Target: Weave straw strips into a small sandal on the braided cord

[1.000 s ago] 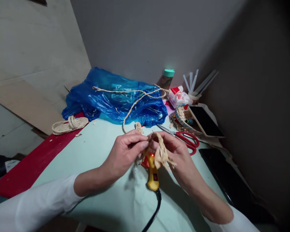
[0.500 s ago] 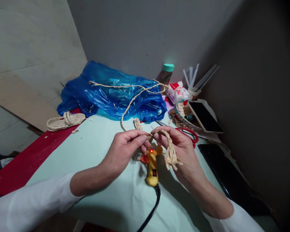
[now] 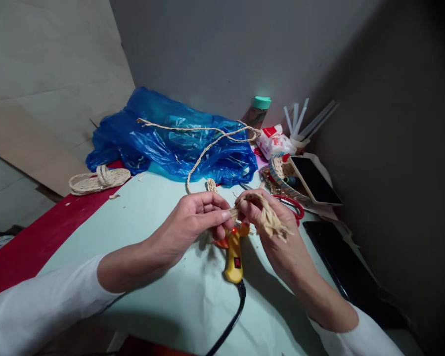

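Observation:
A short braid of straw-coloured cord (image 3: pixel 270 217), frayed at its near end, bends over the fingers of my right hand (image 3: pixel 272 222). That hand pinches it between thumb and fingers. My left hand (image 3: pixel 195 217) is closed on the flat strands at the braid's other end, close to the right fingertips. Below the hands lies a yellow glue gun (image 3: pixel 234 262) with a lit red light and a black cable; my fingers hide part of its front. Behind my hands a small coiled straw piece (image 3: pixel 211 185) rests on the table.
A woven straw sandal (image 3: pixel 99 180) lies at the left on red cloth. A long twisted cord (image 3: pixel 207 148) trails over a blue plastic bag (image 3: pixel 163 143). To the right are red-handled scissors (image 3: pixel 294 205), a basket (image 3: pixel 278 170) with a tablet, a black phone (image 3: pixel 337 262) and a green-lidded bottle (image 3: pixel 258 111).
The frayed end of the braid has swung up and to the right as my right hand turned it. My left hand keeps its pinch on the strands.

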Tool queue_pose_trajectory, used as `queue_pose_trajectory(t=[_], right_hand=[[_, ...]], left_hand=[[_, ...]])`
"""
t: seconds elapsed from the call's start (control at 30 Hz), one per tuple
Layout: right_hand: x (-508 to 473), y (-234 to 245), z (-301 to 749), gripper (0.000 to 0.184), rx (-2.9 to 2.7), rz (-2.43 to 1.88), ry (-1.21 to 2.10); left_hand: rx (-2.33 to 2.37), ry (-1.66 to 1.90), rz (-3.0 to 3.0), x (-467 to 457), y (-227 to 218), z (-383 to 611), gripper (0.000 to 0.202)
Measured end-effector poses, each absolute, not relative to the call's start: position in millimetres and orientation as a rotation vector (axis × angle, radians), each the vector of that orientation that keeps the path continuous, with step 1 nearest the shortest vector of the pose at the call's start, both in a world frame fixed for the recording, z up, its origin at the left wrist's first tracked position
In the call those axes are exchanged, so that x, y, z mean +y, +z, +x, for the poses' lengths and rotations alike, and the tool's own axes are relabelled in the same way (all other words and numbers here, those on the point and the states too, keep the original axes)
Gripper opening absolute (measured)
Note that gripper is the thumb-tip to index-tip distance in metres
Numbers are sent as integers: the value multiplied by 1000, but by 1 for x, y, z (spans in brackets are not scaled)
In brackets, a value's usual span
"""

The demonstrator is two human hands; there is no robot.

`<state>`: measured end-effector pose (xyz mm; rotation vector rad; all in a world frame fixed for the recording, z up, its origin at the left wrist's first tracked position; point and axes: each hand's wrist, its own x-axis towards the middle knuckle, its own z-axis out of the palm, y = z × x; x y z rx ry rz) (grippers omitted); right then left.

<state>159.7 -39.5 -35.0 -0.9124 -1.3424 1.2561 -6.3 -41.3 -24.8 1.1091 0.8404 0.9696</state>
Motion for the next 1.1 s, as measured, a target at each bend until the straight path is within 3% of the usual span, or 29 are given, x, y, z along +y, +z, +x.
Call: queue_pose_trajectory(t=[0.33,0.6,0.9,1.1], right_hand=[[-37,-38,166,17,-1454,-864,1323],[-34,-38,168,7,-1378,-763,1616],[-36,-31,166,12,-1207,-731,1754],[-31,-39,171,17,-1244,-779,1699]], left_hand=[[767,718,1054,-35,-33,-9,7],[774,783,1070,-35,-29,-10,12],[725,721,1067,-36,-24,-13,13],[875,878,1295,-35,-20,-13,12]])
